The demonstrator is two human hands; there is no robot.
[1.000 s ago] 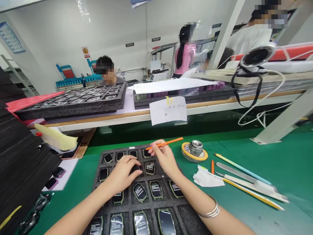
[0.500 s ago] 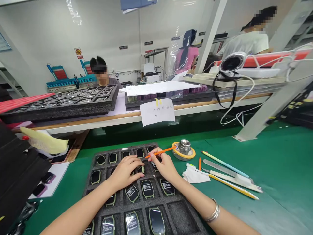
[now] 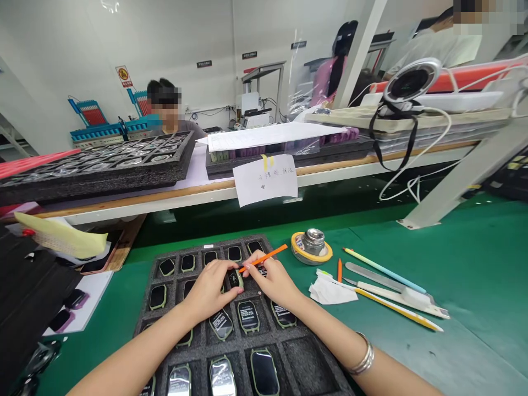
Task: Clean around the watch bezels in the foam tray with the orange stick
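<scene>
A black foam tray (image 3: 270,342) lies on the green bench, its pockets holding several green-framed smartwatch bodies. In an upper pocket, my left hand (image 3: 211,286) grips one watch body (image 3: 235,279) between thumb and fingers. My right hand (image 3: 270,279) pinches an orange stick (image 3: 270,255), whose lower tip meets that watch's upper right edge. Below the hands, a watch body (image 3: 249,317) shows white text on its screen. Another watch body (image 3: 265,372) in the front row has a dark screen. One front-right pocket holds no watch.
Right of the tray are a yellow tape roll (image 3: 297,254) with a metal bottle (image 3: 314,241) on it, a white tissue (image 3: 333,290), tweezers (image 3: 371,275) and a yellow pen (image 3: 406,313). A raised shelf (image 3: 181,204) crosses behind, with a webcam (image 3: 412,82). Co-workers sit beyond.
The orange stick's tip has moved down to the watch edge, and my right hand has come closer to my left. The camera view has shifted slightly.
</scene>
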